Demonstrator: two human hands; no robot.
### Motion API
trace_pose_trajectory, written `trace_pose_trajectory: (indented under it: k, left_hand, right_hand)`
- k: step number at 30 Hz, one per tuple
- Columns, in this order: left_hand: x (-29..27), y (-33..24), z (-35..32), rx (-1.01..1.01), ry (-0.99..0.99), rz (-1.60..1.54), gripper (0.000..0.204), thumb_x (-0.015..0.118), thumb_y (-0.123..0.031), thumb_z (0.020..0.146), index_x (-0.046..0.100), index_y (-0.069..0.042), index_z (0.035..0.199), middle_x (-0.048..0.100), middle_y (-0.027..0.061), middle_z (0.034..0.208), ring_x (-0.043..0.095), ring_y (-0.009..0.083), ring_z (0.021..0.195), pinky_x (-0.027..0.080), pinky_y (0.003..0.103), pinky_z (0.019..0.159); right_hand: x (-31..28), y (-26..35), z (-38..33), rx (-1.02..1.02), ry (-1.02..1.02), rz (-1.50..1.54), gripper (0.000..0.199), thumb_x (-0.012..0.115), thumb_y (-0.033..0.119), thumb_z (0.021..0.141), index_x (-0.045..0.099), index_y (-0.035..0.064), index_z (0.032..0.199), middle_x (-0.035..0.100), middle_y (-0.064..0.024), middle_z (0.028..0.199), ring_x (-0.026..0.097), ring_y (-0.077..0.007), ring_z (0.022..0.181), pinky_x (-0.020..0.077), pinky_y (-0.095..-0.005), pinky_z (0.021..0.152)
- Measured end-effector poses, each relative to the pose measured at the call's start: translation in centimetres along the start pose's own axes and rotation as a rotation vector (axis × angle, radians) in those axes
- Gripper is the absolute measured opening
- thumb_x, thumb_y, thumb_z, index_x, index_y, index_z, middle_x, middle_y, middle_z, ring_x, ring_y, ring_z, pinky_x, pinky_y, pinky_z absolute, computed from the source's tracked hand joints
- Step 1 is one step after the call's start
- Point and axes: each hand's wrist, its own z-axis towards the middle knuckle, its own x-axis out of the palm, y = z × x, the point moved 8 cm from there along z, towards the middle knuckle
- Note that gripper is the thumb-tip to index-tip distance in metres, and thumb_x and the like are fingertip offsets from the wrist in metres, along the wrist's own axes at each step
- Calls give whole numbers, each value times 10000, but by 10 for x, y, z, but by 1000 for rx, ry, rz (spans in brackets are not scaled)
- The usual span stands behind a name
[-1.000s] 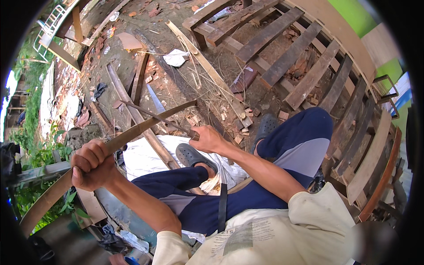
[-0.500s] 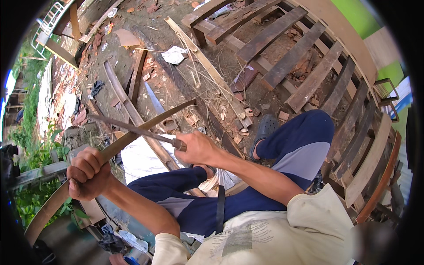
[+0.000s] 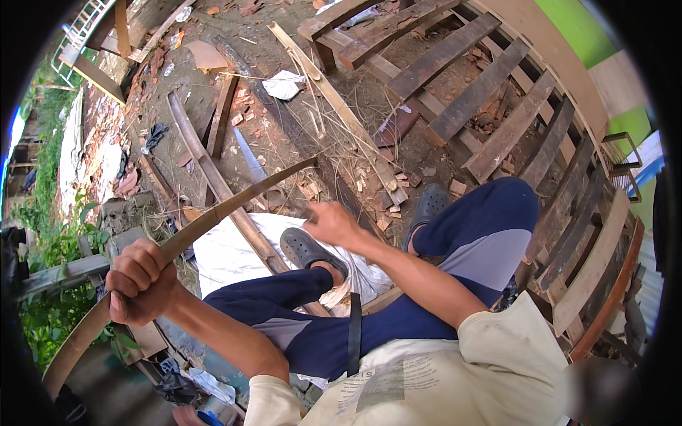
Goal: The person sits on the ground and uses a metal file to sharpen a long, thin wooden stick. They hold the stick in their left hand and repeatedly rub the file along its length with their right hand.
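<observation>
My left hand [image 3: 142,280] is wrapped round a long, flat brown bamboo strip [image 3: 220,211], which slants from the lower left up to a tapering end near the middle. My right hand [image 3: 337,226] is closed, to the right of the strip and apart from it. It grips a knife whose handle [image 3: 311,215] shows only in part; the blade is smeared by motion. Below my hands, a white sack [image 3: 220,252] lies on the ground under a grooved, split length of bamboo [image 3: 241,220]. My shod foot [image 3: 309,250] rests beside that length.
A slatted frame of dark wood [image 3: 455,99] fills the right side. Ahead lie a pale split pole [image 3: 334,106], a handsaw blade [image 3: 249,155], a dark beam [image 3: 266,106] and scattered wood chips. Green plants [image 3: 60,312] and a metal bar [image 3: 64,277] are at the left.
My right hand has drawn the knife off the bamboo strip and shifted slightly right; its blade crossed the strip before. My left hand has barely moved.
</observation>
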Motion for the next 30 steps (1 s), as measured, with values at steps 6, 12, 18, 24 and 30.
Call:
trace_pose_trajectory:
  k: [6,12,18,24,30]
  left_hand:
    - [1,6,8,4,-16,-8,394,521,-315,863,293,-172,575,245,-61,455,218,65,360,189,234,358]
    - [-1,8,9,-3,8,-28,384,514,-308,866,300,-171,578,262,-62,457,219,66,358,199,233,357]
    - [-9,9,11,-15,-31,-24,385,523,-303,859,298,-174,575,264,-60,456,222,73,370,193,251,383]
    - [-51,-5,-6,-27,-127,-37,398,537,-307,852,287,-184,567,251,-60,449,221,77,376,183,257,396]
    - [-46,-3,-3,-14,-106,-48,398,535,-309,853,285,-186,569,252,-61,453,214,74,373,177,253,386]
  right_hand:
    - [-11,-125,8,384,94,-112,290,641,265,772,680,12,907,682,-228,780,687,-380,770,543,-453,772]
    - [-15,22,7,-10,92,53,305,653,273,765,659,-12,873,658,-210,708,671,-365,699,521,-451,706]
    - [-10,-36,23,101,45,-39,290,660,279,758,681,11,867,666,-233,738,675,-405,748,520,-470,707]
    - [-18,42,0,-33,97,-153,292,663,300,776,681,70,954,672,-219,728,679,-418,749,540,-499,737]
    - [-10,-110,18,352,123,-132,265,642,247,778,716,61,952,693,-238,799,699,-397,802,544,-507,760]
